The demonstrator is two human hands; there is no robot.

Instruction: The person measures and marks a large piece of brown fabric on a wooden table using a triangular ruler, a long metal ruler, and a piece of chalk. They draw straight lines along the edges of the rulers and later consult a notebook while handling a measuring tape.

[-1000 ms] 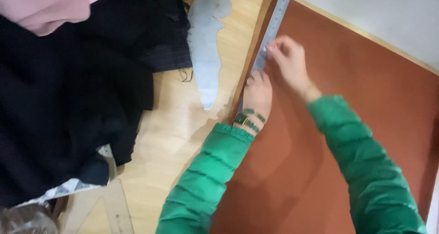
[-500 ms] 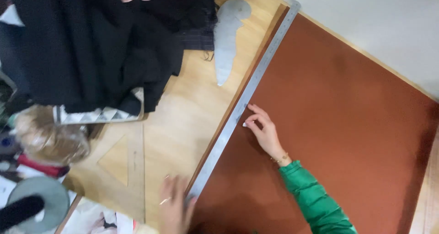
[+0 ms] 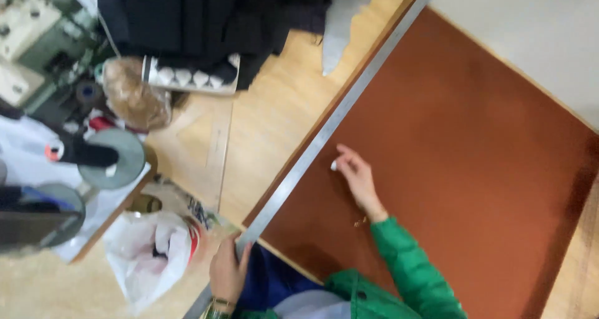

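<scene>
A wooden counter (image 3: 274,125) fills most of the view, pale and bare in its middle strip. On it lies a big rust-brown sheet (image 3: 468,169), flat, its long left edge running diagonally from upper right to lower left. Along that edge lies a long metal ruler (image 3: 331,129), touching the sheet from the top corner down to the near edge of the counter.

A heap of black cloth (image 3: 206,19) sits at the top of the counter, well apart from the sheet. Just beside it lies a grey cut-out shape (image 3: 340,26), near the ruler's upper part. To the left stands a sewing machine (image 3: 31,38), partly out of view, with a round grey disc (image 3: 118,160) below it. A white plastic bag (image 3: 153,253) sits at the lower left, just beside the ruler's lower end.

The right hand (image 3: 355,175), in a green sleeve (image 3: 412,269), rests on the sheet just beside the ruler's middle. Its fingers are drawn together, pinching a small white piece of chalk (image 3: 334,165) whose tip meets the sheet at the ruler's edge.

The left hand (image 3: 228,272) is at the ruler's lower end, fingers curled over the metal and pressing it down; a dark band (image 3: 215,306) shows at the wrist.
</scene>
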